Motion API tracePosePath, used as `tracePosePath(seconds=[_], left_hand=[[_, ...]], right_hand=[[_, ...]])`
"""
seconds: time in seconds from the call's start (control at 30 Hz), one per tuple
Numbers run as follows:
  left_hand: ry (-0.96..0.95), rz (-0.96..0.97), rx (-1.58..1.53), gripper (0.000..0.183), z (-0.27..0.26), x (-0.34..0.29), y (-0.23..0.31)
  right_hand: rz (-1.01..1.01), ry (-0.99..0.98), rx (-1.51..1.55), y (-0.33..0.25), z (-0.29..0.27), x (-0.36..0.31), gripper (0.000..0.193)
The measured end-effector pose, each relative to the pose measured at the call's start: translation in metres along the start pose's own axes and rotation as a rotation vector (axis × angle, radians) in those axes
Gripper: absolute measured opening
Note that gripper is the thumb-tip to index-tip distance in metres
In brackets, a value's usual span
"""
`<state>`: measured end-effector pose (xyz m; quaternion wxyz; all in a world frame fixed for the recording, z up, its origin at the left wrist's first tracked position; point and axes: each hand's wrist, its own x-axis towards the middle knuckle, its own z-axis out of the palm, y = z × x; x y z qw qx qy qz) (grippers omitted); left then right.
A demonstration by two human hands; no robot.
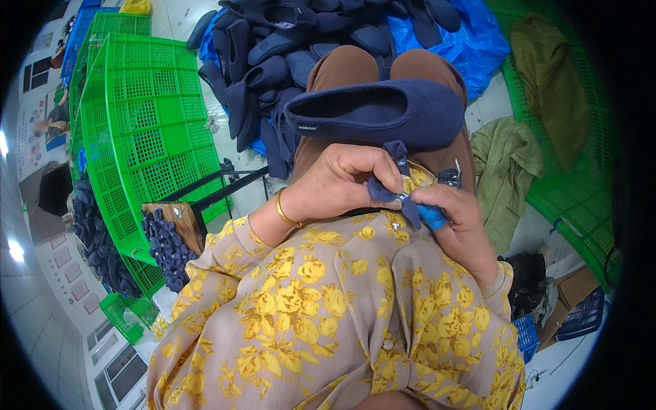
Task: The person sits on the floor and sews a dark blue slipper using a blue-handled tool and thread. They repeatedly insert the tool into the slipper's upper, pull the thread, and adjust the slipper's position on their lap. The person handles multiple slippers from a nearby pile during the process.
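My left hand (339, 179) and my right hand (459, 217) meet in front of my belly, both closed in a pinch. Between their fingertips is a small dark blue fabric bow (411, 210), with loose ends sticking up and down and a pale shiny bit at its middle. Fingers partly cover it. Blue wrapping shows on a finger of my right hand. Just beyond my hands, a dark blue felt slipper (437, 116) lies sideways across my thighs, its opening facing up. A gold bangle circles my left wrist.
A heap of dark blue slippers (270, 72) lies on blue plastic sheeting (471, 51) beyond my knees. Green plastic crates (154, 123) stand at left, beside a black metal frame (229, 188) and a pile of small dark fabric pieces (164, 246). Olive cloth (506, 171) lies at right.
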<state>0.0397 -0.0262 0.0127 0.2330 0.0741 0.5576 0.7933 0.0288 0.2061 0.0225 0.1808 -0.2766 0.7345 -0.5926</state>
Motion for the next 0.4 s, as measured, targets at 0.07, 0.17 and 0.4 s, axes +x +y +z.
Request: tracePosePath(seconds=[0.07, 0.17, 0.4], left_hand=[[0.003, -0.016, 0.03, 0.012, 0.0017, 0.0002, 0.0034], [-0.002, -0.018, 0.103, 0.012, 0.0022, 0.0001, 0.0054], [0.024, -0.019, 0.201, 0.011, 0.005, -0.0016, 0.0071]], right_hand=[[0.007, 0.013, 0.011, -0.0003, 0.0016, -0.0006, 0.026], [0.023, 0.025, 0.036, -0.0004, 0.0038, -0.0015, 0.022], [0.254, -0.044, 0.081, -0.0014, 0.0013, -0.008, 0.017]])
